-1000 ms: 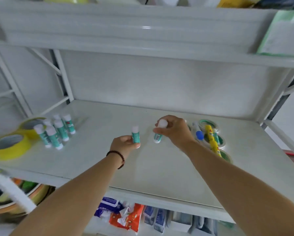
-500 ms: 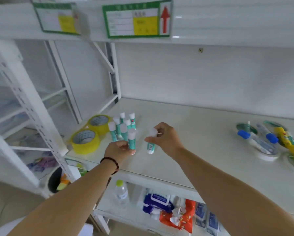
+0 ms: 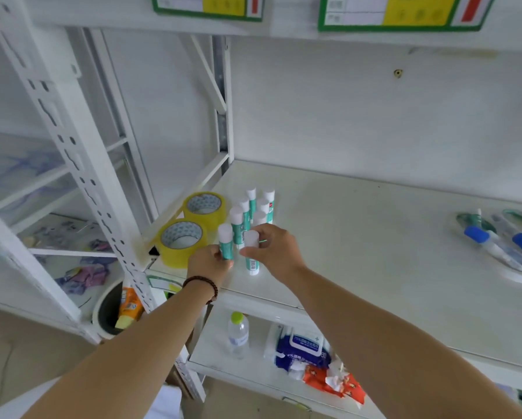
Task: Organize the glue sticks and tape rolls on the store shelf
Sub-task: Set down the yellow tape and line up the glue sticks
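Observation:
Several teal glue sticks with white caps (image 3: pixel 255 207) stand upright in a cluster near the left end of the white shelf (image 3: pixel 374 237). My left hand (image 3: pixel 208 264) grips one glue stick (image 3: pixel 225 244) upright at the cluster's front left. My right hand (image 3: pixel 276 252) holds another glue stick (image 3: pixel 251 252) upright, its base at or just above the shelf. Two yellow tape rolls (image 3: pixel 182 241) lie flat just left of the cluster, the farther roll (image 3: pixel 205 208) behind the nearer.
At the shelf's right end lie blue-capped glue bottles (image 3: pixel 495 246) on tape rolls. A perforated white upright (image 3: pixel 72 164) stands at the left. The shelf below holds a water bottle (image 3: pixel 238 334) and wipe packs (image 3: pixel 303 347). A bin (image 3: pixel 114 309) sits on the floor.
Both hands have carried their glue sticks left and forward to the front of the standing cluster. The view has swung left and down, closer to the shelf.

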